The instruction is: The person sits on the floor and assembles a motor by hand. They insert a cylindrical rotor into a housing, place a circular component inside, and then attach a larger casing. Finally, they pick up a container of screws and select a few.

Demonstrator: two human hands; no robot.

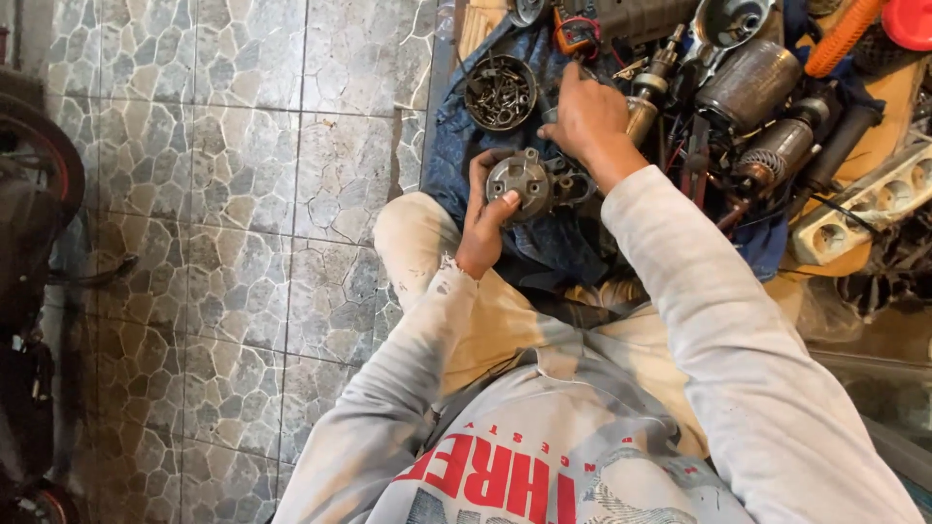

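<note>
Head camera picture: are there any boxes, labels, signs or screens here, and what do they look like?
No boxes, signs or screens show.
Printed letters: on the front of the person's grey shirt, bottom middle, big red block shapes with smaller red ones above.

I wear a pale grey sweatshirt (544, 456) — long sleeves (718, 330), big red block lettering across the chest — over cream trousers (427, 243), scuffed and stained.

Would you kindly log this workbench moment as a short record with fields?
left hand: grips a round grey metal motor housing
right hand: reaches past the housing, fingers down among the parts
surface: blue cloth
nearby: round tin of screws, motor armature, white power strip
floor: grey stone-pattern tiles
</note>
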